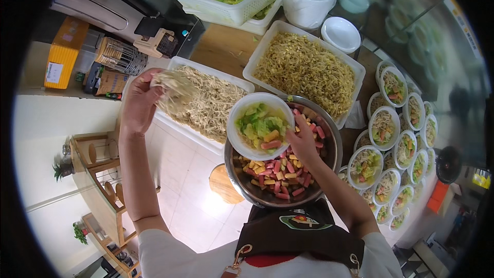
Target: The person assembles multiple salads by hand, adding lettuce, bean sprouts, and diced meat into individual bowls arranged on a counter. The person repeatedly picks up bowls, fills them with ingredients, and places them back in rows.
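Observation:
My left hand (140,98) is closed on a clump of pale noodle-like strands (177,91), raised over the left part of a long white tray (181,137) of the same strands. In my right hand (302,143) is a white bowl (232,129), gripped by its right rim and tilted so its inside shows. Chopped lettuce (261,118) and a few sausage-like chunks (271,143) lie in it. Below the bowl stands a large metal basin (335,141) of pink and yellow chunks (280,177), partly hidden by the bowl and my right hand.
Beyond the basin is a white tray of bean sprouts (306,67). A white basket (193,1) of chopped lettuce stands at the back, beside plastic-wrapped bowls (310,1) and a loose stack of white bowls (341,35). Many filled bowls (384,127) are stacked at the right.

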A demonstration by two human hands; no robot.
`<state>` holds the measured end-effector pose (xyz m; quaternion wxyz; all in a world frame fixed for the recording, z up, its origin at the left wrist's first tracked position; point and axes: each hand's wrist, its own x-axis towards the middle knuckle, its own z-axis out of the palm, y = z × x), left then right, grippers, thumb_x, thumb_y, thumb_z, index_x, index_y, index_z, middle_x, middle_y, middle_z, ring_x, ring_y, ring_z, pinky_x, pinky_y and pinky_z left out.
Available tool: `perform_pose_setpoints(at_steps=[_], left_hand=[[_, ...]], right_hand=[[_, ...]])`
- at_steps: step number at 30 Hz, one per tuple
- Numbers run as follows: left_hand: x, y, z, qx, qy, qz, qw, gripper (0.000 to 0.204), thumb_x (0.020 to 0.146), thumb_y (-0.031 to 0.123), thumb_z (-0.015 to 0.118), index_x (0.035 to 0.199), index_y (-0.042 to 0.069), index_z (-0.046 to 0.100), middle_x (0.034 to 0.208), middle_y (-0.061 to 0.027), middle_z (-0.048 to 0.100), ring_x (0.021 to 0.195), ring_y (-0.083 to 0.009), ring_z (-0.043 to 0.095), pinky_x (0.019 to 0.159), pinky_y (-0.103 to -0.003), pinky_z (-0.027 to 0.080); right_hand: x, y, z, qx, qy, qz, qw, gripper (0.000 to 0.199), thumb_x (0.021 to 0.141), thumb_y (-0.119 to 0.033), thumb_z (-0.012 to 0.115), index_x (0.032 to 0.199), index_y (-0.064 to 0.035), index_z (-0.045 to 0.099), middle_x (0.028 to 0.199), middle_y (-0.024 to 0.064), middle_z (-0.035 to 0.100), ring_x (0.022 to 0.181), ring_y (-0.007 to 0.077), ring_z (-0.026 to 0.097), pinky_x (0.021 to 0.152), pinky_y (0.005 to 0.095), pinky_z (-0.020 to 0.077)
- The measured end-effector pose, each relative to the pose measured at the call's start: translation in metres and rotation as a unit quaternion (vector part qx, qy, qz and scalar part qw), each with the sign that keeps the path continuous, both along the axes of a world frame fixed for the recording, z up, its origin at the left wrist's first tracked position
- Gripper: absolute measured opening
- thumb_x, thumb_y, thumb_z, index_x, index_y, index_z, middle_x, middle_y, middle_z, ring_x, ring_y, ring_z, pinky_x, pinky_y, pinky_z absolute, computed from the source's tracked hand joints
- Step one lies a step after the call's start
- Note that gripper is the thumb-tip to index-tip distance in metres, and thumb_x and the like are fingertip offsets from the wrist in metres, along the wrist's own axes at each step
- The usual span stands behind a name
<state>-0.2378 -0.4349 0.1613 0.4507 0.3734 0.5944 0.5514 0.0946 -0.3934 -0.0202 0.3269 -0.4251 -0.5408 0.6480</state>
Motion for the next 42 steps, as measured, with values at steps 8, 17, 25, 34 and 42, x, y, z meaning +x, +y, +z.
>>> perform_pose_setpoints(at_steps=[8,17,25,34,42], left_hand=[[0.106,0.010,-0.049,-0.024,0.385,-0.301,0.872,0.050,0.079,0.003,0.062,0.127,0.009,0.046,0.110,-0.0080,0.055,0.098,-0.0186,0.056,0.081,-0.029,0.049],[0.179,0.004,-0.080,0.001,0.567,-0.274,0.777,0.020,0.076,0.005,0.056,0.095,0.009,0.057,0.095,-0.0093,0.055,0.081,-0.0304,0.059,0.065,-0.039,0.049],[0.282,0.041,-0.017,0.074,0.464,-0.236,0.850,0.017,0.078,-0.001,0.061,0.094,0.004,0.062,0.089,-0.0107,0.060,0.077,-0.0243,0.060,0.065,-0.032,0.049],[0.338,0.062,-0.034,0.013,0.234,-0.158,0.959,0.008,0.087,0.002,0.057,0.094,0.001,0.059,0.081,-0.0013,0.059,0.070,-0.0071,0.052,0.064,-0.020,0.043],[0.476,0.059,-0.074,0.011,0.120,-0.255,0.959,0.018,0.087,0.009,0.059,0.103,0.000,0.060,0.087,-0.0037,0.061,0.076,-0.0078,0.054,0.069,-0.024,0.045]], right_hand=[[0.003,-0.001,0.027,-0.035,0.026,0.046,0.998,0.030,0.085,-0.001,0.049,0.115,0.0012,0.044,0.106,0.0069,0.050,0.085,0.0084,0.053,0.067,0.0217,0.0464],[0.044,-0.010,0.029,0.021,-0.019,-0.037,0.999,0.026,0.083,-0.002,0.050,0.109,0.0004,0.049,0.096,0.0037,0.050,0.082,0.0072,0.053,0.066,0.0211,0.0471],[0.145,-0.018,0.034,0.024,0.000,-0.164,0.986,0.024,0.080,-0.002,0.049,0.103,0.0017,0.050,0.090,0.0117,0.057,0.080,0.0177,0.055,0.072,0.0298,0.0455],[0.261,-0.037,0.059,-0.047,0.079,-0.294,0.951,0.025,0.084,-0.003,0.047,0.109,-0.0023,0.047,0.082,0.0046,0.056,0.055,0.0061,0.050,0.043,0.0208,0.0413],[0.370,-0.069,0.044,-0.015,0.003,-0.310,0.951,0.027,0.085,-0.005,0.051,0.112,-0.0050,0.047,0.087,0.0040,0.057,0.056,0.0063,0.054,0.044,0.0203,0.0440]])
